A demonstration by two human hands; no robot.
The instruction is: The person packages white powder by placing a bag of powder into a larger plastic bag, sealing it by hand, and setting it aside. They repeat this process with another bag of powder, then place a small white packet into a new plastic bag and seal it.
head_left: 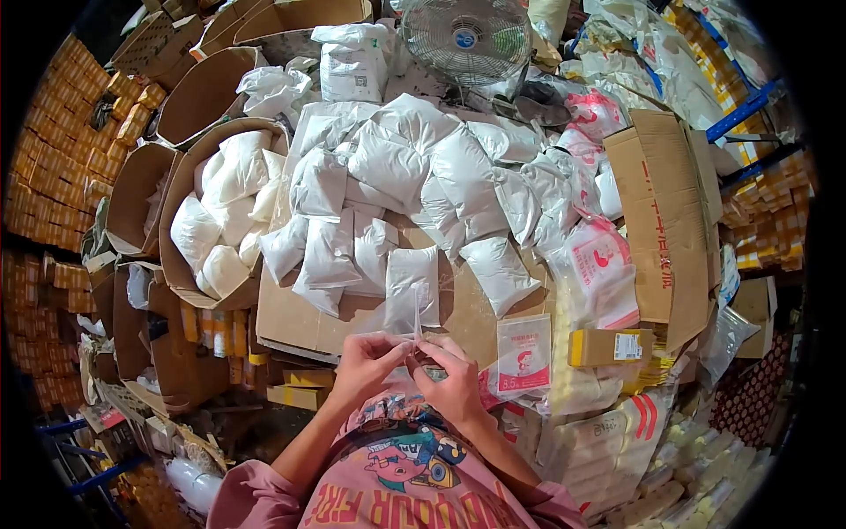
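Note:
My left hand [372, 363] and my right hand [448, 370] meet in front of my chest. Both are closed, fingertips pinching the lower end of a thin clear plastic bag [418, 310], which stands up narrow between them. Just behind it lies a filled white pouch [411, 264] at the near side of the cardboard-covered table [352, 309]. To the right of that pouch another white pouch [500, 271] rests at an angle. A flat printed bag in clear and pink [523, 353] lies to the right of my right hand.
A pile of filled white pouches [432, 163] covers the table's far part, below a fan [464, 44]. On the left stands a carton [176, 256] of white bags. Pink printed bags [601, 264], a yellow-brown box [608, 347] and an upright cardboard sheet [656, 220] are on the right.

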